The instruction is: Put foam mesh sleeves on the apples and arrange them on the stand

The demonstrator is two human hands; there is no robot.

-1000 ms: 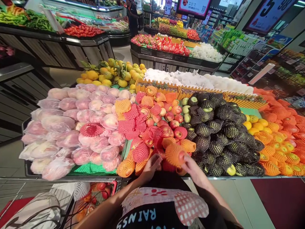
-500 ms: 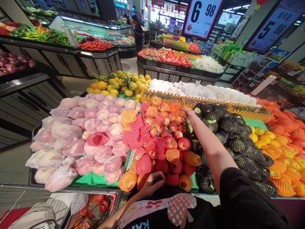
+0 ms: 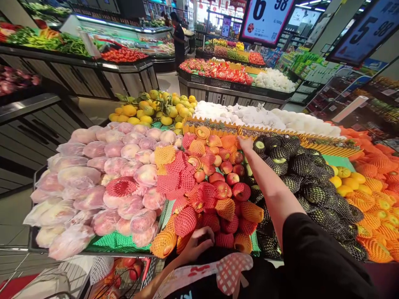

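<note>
Fruit in clear bags (image 3: 93, 164) lies left of the person's left hand (image 3: 199, 242), which is loosely curled, a gap between thumb and fingers. Apples (image 3: 222, 189), some bare, some in red or orange nets, are heaped from there toward the right hand (image 3: 245, 143), outstretched just beside an orange net (image 3: 228, 142); whether it grips anything cannot be told. Black-netted fruit (image 3: 291, 180) lies right of that hand.

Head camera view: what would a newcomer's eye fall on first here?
Probably the central heap of red apples, many in red and orange foam nets, with the bare right hand at its far end. Right of it lie round green fruits in black nets; left of it, pinkish fruits in clear wrapping.
</note>
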